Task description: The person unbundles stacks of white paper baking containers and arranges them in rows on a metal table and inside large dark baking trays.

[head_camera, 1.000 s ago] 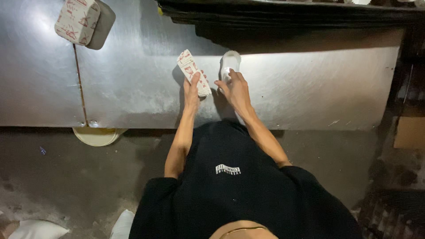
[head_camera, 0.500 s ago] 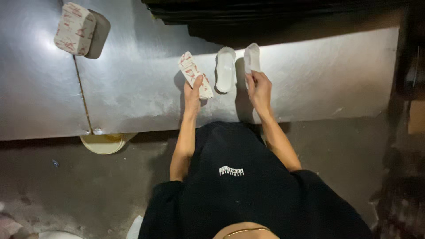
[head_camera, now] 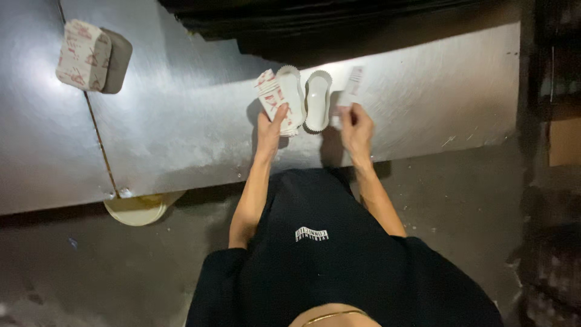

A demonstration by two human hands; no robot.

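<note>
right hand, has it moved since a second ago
Yes. The right hand has shifted to the person's right, away from the stack of paper trays in the left hand, and now holds a separate tray beyond the open white tray.

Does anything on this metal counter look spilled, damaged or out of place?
Nothing stands out. The left hand holds a stack of paper trays, one open tray lies flat on the counter, the right hand holds another tray.

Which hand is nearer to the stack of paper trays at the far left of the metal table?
Left. The left hand grips another tray stack mid-table, well right of the far-left stack of paper trays. The right hand is farther right, holding one tray on edge.
</note>
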